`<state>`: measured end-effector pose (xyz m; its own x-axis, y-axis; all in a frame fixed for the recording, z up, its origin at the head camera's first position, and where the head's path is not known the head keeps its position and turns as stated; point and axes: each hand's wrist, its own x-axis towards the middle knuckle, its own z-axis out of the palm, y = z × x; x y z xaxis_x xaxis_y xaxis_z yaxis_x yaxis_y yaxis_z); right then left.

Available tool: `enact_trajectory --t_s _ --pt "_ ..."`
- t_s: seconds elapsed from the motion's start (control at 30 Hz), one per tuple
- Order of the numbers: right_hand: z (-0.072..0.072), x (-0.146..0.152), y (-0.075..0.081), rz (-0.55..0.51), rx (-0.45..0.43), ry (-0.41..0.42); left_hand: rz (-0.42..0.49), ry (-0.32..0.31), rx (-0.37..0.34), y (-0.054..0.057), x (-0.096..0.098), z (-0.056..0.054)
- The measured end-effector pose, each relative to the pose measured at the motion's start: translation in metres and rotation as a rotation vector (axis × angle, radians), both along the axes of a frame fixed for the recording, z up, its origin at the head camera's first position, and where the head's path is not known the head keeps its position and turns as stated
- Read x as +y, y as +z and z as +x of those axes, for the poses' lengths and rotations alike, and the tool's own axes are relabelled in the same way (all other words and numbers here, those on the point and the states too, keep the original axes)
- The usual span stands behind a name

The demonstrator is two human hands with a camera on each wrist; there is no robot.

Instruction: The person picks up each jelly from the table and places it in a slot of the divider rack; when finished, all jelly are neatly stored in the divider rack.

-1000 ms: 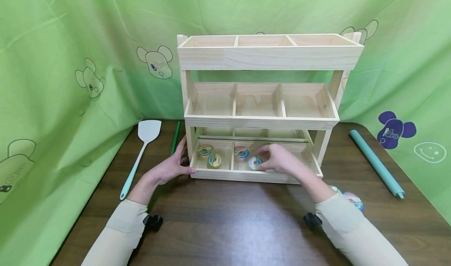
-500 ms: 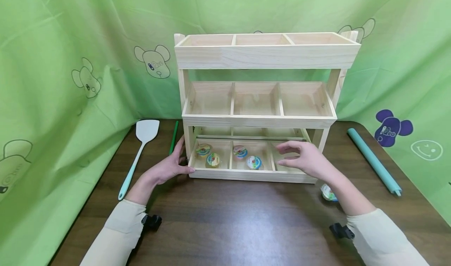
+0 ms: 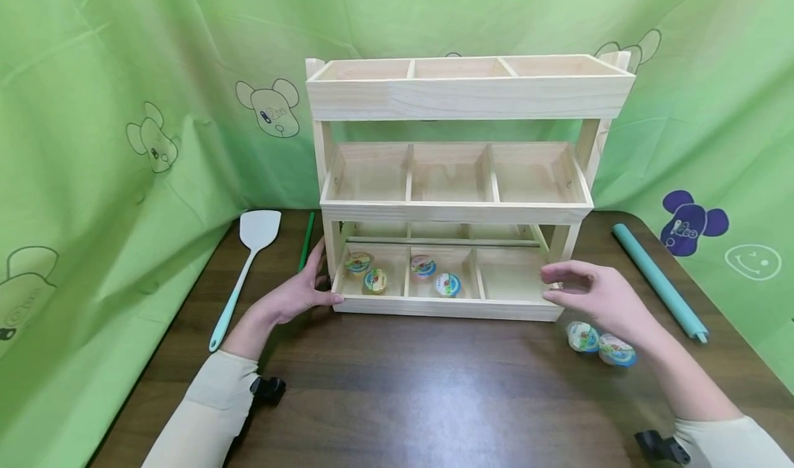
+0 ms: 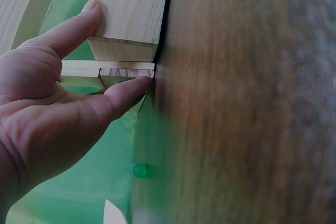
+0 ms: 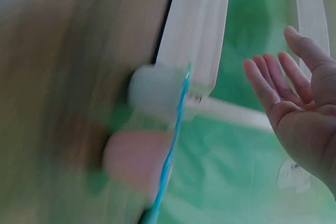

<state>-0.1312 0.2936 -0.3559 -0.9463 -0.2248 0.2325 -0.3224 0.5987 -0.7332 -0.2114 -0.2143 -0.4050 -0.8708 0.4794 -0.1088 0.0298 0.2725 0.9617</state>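
Note:
A three-tier wooden shelf (image 3: 449,213) with divided trays stands on the table. At its lower left corner my left hand (image 3: 298,294) grips the shelf, thumb on the front board and fingers at the side. In the lowest tray's left compartment lie two jelly cups, one farther back (image 3: 358,262) and one nearer (image 3: 375,282). The middle compartment has two more, a pinkish one (image 3: 423,266) and a blue-lidded one (image 3: 447,285). My right hand (image 3: 602,296), holding nothing, hovers at the shelf's lower right corner, above two more jelly cups (image 3: 582,336) (image 5: 137,160) on the table.
A pale blue spatula (image 3: 248,265) lies left of the shelf, beside a thin green stick (image 3: 307,240). To the right is a turquoise rolling pin (image 3: 660,282). A green curtain (image 3: 459,13) hangs behind the table (image 3: 397,385).
My right hand has left the blue-lidded jelly cup in the middle compartment and moved right, out past the lowest tray. The left hand stays at the shelf's corner.

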Motion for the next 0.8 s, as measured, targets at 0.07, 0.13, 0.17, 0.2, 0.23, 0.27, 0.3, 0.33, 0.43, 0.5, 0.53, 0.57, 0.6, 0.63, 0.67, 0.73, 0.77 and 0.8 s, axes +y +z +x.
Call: enact_trajectory --t_s 0.07,0.13,0.17,0.2,0.23,0.27,0.3,0.33,0.43,0.5,0.53,0.57,0.6,0.63,0.67,0.73,0.77,0.8 --pt "0.005 0.009 -0.002 0.008 0.005 -0.017 0.000 0.000 0.001 0.000 0.000 0.000" --pt "0.011 0.017 -0.004 0.001 -0.006 -0.031 0.001 -0.001 0.000 0.001 0.000 0.000" --pt "0.014 0.021 -0.005 0.003 -0.016 -0.041 0.001 -0.001 0.000 0.001 0.000 0.000" --pt "0.016 0.024 -0.006 0.005 -0.022 -0.049 0.003 -0.003 0.001 0.001 0.000 0.000" --pt "0.019 0.027 -0.008 0.004 -0.027 -0.051 0.004 -0.004 0.000 0.001 0.000 0.000" --pt "0.021 0.030 -0.009 0.008 -0.030 -0.058 0.006 -0.005 -0.002 0.001 0.000 0.000" --pt "0.024 0.033 -0.010 0.007 -0.035 -0.058 0.008 -0.006 -0.002 0.001 0.000 0.001" --pt "0.026 0.037 -0.011 0.013 -0.038 -0.063 0.012 -0.007 -0.003 0.001 0.000 0.001" --pt "0.032 0.046 -0.014 0.031 -0.040 -0.074 0.021 -0.008 -0.004 0.001 -0.001 0.000" --pt "0.036 0.053 -0.016 0.044 -0.058 -0.078 0.026 -0.007 -0.002 0.000 -0.001 0.000" --pt "0.038 0.056 -0.017 0.052 -0.066 -0.087 0.024 -0.005 0.000 -0.001 -0.001 0.000" --pt "0.040 0.059 -0.019 0.067 -0.072 -0.092 0.022 -0.004 0.002 -0.001 -0.001 -0.001" --pt "0.042 0.063 -0.020 0.080 -0.080 -0.098 0.021 -0.004 0.003 -0.001 -0.001 -0.001" --pt "0.044 0.066 -0.021 0.093 -0.088 -0.104 0.018 -0.004 0.004 -0.001 -0.001 -0.001" --pt "0.046 0.069 -0.022 0.110 -0.091 -0.112 0.017 -0.005 0.004 -0.001 -0.001 -0.001" --pt "0.049 0.074 -0.023 0.132 -0.103 -0.124 0.013 -0.006 0.004 -0.001 -0.001 -0.001" --pt "0.050 0.077 -0.024 0.142 -0.110 -0.126 0.016 -0.006 0.004 -0.001 0.000 0.000" --pt "0.051 0.079 -0.025 0.156 -0.114 -0.131 0.020 -0.010 0.010 -0.001 0.000 0.000"
